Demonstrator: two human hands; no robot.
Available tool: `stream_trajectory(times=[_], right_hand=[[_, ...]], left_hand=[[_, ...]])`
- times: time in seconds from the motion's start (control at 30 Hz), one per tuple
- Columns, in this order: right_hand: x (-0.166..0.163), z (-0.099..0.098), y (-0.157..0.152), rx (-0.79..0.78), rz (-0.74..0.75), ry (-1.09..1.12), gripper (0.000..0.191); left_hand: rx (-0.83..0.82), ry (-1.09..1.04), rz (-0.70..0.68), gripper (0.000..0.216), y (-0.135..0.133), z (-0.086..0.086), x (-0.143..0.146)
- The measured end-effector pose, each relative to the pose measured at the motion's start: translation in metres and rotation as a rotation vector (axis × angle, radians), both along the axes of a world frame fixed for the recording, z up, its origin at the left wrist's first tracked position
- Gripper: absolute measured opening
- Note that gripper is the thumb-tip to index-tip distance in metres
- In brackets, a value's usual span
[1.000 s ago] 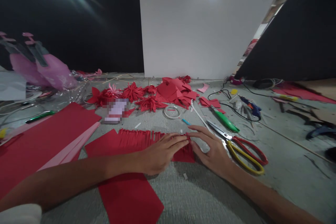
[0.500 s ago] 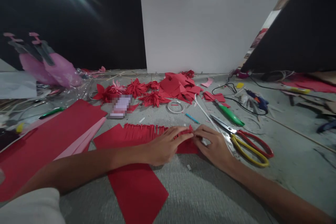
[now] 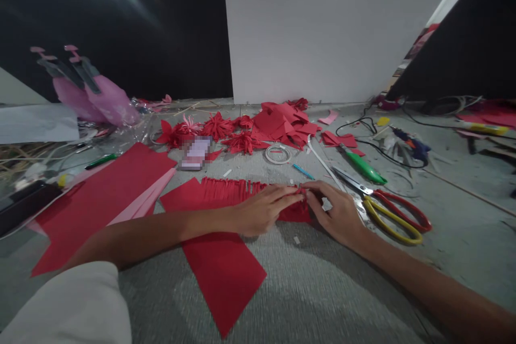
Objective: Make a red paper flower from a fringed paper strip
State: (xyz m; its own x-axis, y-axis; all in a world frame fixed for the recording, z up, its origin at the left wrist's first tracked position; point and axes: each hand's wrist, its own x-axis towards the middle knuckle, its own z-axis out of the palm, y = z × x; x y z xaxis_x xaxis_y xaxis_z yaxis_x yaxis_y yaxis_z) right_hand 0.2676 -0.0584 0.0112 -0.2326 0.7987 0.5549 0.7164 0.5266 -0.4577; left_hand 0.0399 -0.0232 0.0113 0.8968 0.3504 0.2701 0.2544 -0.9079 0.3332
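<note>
A strip of red paper [image 3: 226, 190] lies on the floor, its upper side cut into a fringe. Across its right part stretch the fingers of my left hand [image 3: 262, 209], their tips at the strip's right end. My right hand [image 3: 336, 212] pinches that same end between thumb and fingers, where the fringe looks bunched up. The fingertips of both hands nearly meet and partly hide the paper. Under my left forearm are plain red sheets [image 3: 226, 279]. Scissors [image 3: 387, 207] with one red and one yellow handle lie right of my right hand.
Red fringed paper flowers [image 3: 218, 126] and a pile of red paper pieces [image 3: 278, 121] lie behind the strip. Nearby are a roll of tape [image 3: 278, 154], a blue pen [image 3: 303, 171], a green-handled tool [image 3: 365, 166], a phone [image 3: 196, 152] and a glue gun [image 3: 411, 145].
The whole view has shifted a little, so things appear further right and slightly higher. Both hands stay at the strip's right end, with the fingers slightly repositioned.
</note>
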Motion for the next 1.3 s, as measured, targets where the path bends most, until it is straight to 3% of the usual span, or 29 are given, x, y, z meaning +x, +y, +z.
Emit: stream_trajectory(times=[0.27,0.5,0.67,0.87,1.1,1.3], right_hand=[[-0.001,-0.008,0.0,0.03,0.068,0.014,0.022],[-0.004,-0.013,0.005,0.06,0.026,0.016,0.012],[-0.012,-0.014,0.013,0.105,0.029,0.008,0.01],[-0.018,-0.013,0.022,0.05,0.004,0.015,0.016],[-0.012,-0.013,0.017,0.055,0.08,0.022,0.025],[-0.007,-0.026,0.02,0.247,0.26,-0.097,0.036]], left_hand=[[0.045,0.04,-0.011,0.054,0.003,-0.004,0.001],[0.083,0.025,-0.043,0.047,0.006,-0.009,0.002],[0.052,-0.032,0.072,0.042,0.007,-0.007,0.0],[-0.049,-0.155,0.208,0.038,0.009,-0.008,-0.001],[0.136,-0.135,0.135,0.03,0.01,-0.016,0.001],[0.318,-0.084,0.063,0.02,0.012,-0.021,0.003]])
